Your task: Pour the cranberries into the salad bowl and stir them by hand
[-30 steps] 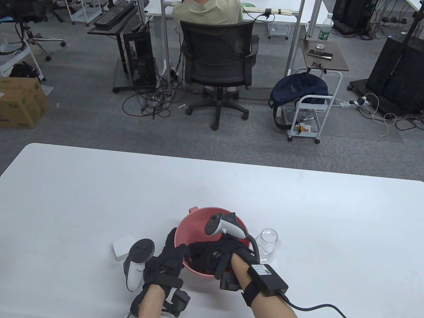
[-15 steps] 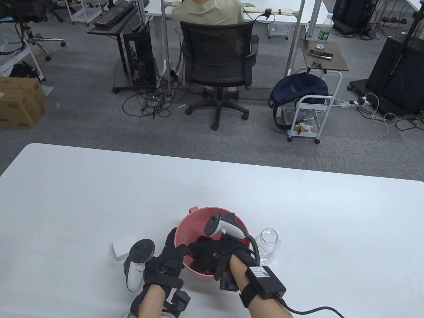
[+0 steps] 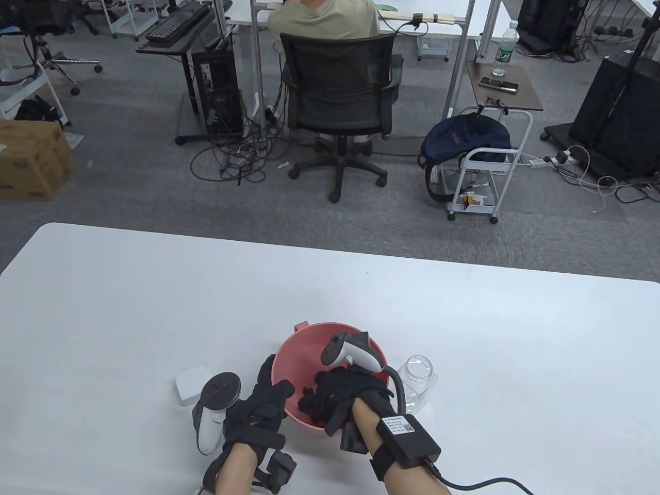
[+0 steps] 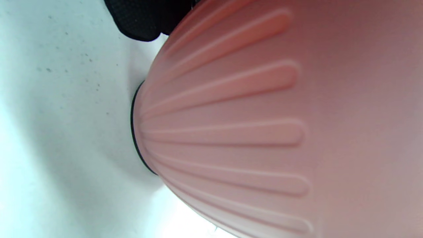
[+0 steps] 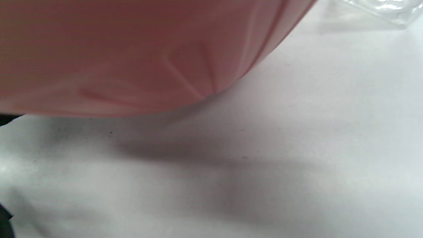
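Note:
A pink salad bowl [image 3: 309, 331] stands near the table's front edge. My left hand [image 3: 273, 385] grips its left rim, thumb over the edge and fingers outside. My right hand [image 3: 317, 399] reaches down inside the bowl, its fingers loosely bent among dark cranberries [image 3: 315, 422] that mostly stay hidden under the glove. The left wrist view is filled by the bowl's ribbed outer wall [image 4: 264, 132], with a bit of black glove [image 4: 145, 19] at the top. The bowl's underside [image 5: 132, 49] fills the top of the right wrist view.
An empty clear jar [image 3: 418, 380] stands just right of the bowl, and its base [image 5: 386, 10] shows in the right wrist view. A small white lid [image 3: 186, 386] lies left of my left hand. White table [image 3: 154, 309] stretches beyond.
My right hand's fingers have swept from the bowl's left side toward its middle, and the forearm has swung a little left. The left hand, bowl and jar have not moved.

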{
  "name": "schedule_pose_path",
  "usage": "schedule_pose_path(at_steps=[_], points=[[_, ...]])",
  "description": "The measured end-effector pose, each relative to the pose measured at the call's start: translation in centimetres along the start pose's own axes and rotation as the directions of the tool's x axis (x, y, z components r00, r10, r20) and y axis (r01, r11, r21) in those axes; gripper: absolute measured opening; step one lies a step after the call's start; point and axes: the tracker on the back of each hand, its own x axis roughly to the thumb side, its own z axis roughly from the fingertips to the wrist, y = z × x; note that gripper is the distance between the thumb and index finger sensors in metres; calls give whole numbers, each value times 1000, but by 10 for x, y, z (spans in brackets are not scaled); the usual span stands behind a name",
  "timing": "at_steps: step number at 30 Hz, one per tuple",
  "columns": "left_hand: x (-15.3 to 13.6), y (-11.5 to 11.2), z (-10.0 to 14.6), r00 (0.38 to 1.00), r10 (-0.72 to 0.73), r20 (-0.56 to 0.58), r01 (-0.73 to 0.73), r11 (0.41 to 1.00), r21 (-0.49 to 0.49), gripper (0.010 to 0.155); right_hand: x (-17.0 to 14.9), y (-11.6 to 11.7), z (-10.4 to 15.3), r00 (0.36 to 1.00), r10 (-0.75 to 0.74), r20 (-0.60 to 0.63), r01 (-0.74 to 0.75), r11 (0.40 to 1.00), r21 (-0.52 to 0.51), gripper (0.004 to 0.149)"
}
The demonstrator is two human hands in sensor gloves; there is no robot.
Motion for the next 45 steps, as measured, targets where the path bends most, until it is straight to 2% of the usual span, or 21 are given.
schedule_pose_path(at_steps=[7, 13, 21, 32, 45], points=[[0, 0, 0, 1000, -2, 0, 2, 1000, 0, 74, -2, -1, 1, 1000, -14, -27, 13, 1000, -12, 89], [0, 0, 0, 1000, -1, 0, 1, 1000, -2, 74, -2, 1, -1, 1000, -4, -24, 5, 999, 40, 72], [0, 0, 0, 1000, -1, 1, 1, 1000, -4, 75, 0, 1, -1, 1000, 30, -5, -30, 998, 46, 61], [0, 0, -1, 1000, 7, 1, -7, 1000, -8, 74, 1, -1, 4, 996, -7, 89, 6, 1000, 15, 70], [0, 0, -1, 1000, 1, 0, -1, 1000, -7, 72, 1, -1, 2, 994, -7, 109, 7, 1000, 4, 78]])
